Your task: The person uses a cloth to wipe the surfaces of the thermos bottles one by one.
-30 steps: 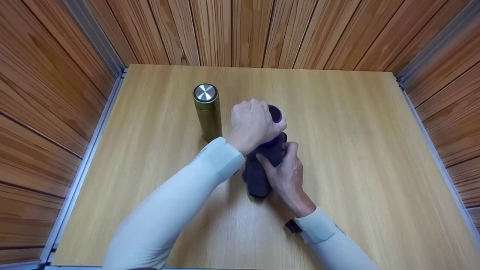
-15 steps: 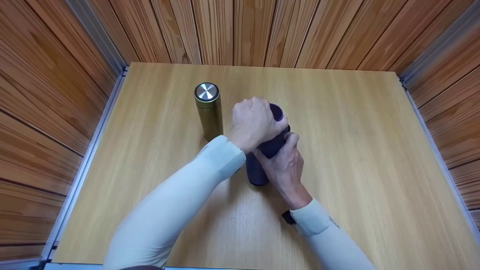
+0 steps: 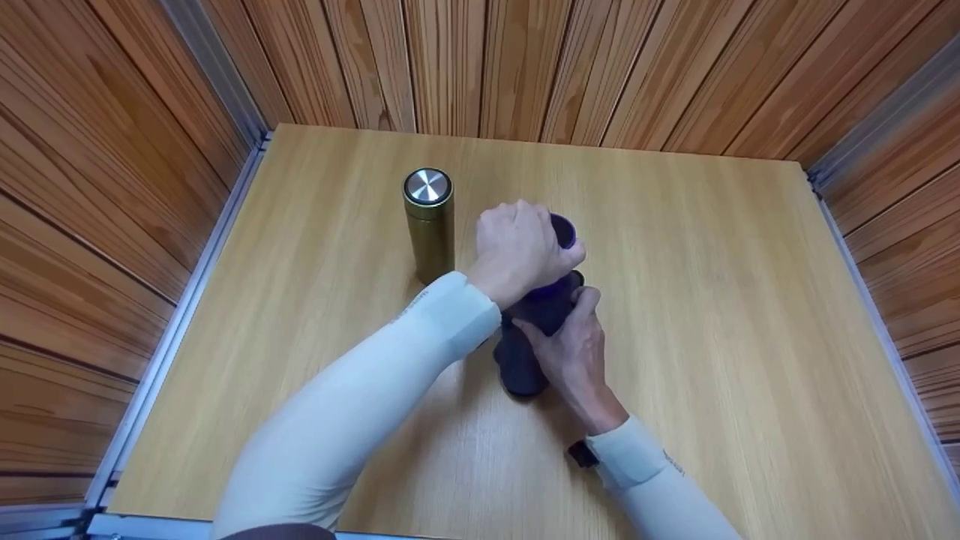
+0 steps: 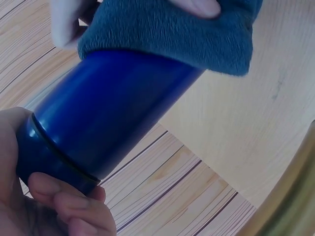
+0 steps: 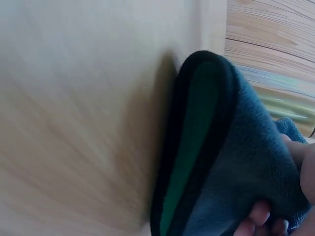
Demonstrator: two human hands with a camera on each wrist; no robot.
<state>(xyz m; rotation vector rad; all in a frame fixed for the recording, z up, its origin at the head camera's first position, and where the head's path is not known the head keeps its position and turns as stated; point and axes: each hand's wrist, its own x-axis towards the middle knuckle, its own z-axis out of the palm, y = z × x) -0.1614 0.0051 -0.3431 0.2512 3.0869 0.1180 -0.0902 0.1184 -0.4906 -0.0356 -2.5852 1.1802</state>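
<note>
A shiny blue thermos [image 4: 118, 108], purple in the head view, lies tilted between both hands above the table. My left hand [image 3: 521, 251] grips its end, fingers curled round the section beyond a dark ring seam. Lower down, my right hand [image 3: 577, 352] holds a dark fuzzy cloth [image 4: 167, 39] wrapped around the body, thumb on one side and fingers on the other. Part of the cloth hangs below that hand, and its folded, dark-bordered edge shows in the right wrist view. The thermos's far end is hidden inside the cloth.
A gold thermos [image 3: 433, 240] with a silver-topped lid stands upright on the wooden table [image 3: 712, 315], just left of my left hand. Wood-plank walls [image 3: 517, 67] with grey metal edging enclose the table at the back and sides.
My right hand slid the cloth up the thermos toward my left hand, then back down toward me. The left hand keeps its grip. The head view has shifted slightly.
</note>
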